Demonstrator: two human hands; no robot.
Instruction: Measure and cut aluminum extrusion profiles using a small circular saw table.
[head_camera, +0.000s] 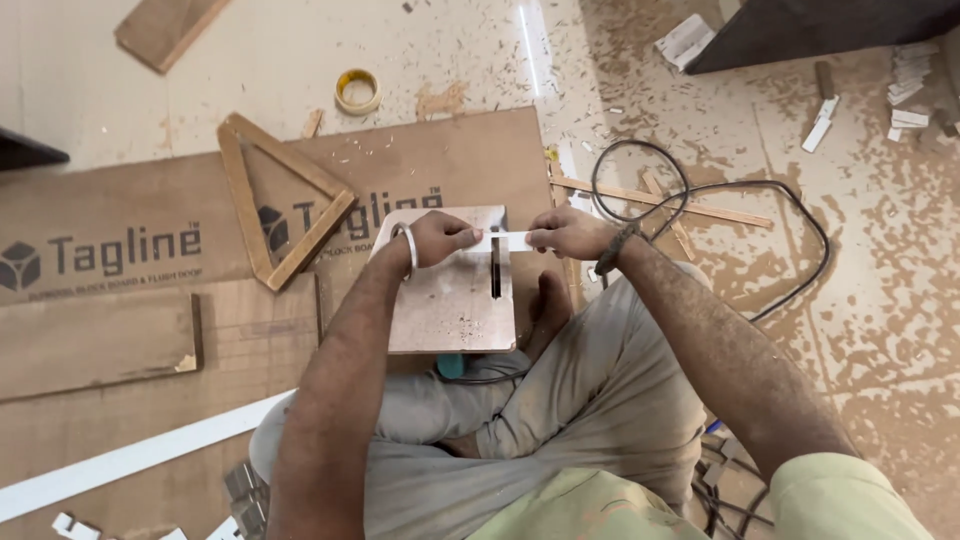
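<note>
I sit cross-legged on the floor over a metal saw plate (445, 300) with a dark blade slot (495, 272). My left hand (438, 238) and my right hand (565, 232) both pinch a short white strip (503, 240), held level across the far end of the slot. The left hand grips its left end, the right hand its right end. A metal bangle circles my left wrist and a dark band my right wrist.
A wooden triangle frame (285, 195) lies left of the plate on large brown boards (120, 260). A tape roll (357, 90) sits beyond. A black cable (690, 190) loops right over sawdust. A long white strip (140, 455) and white offcuts (905, 90) lie around.
</note>
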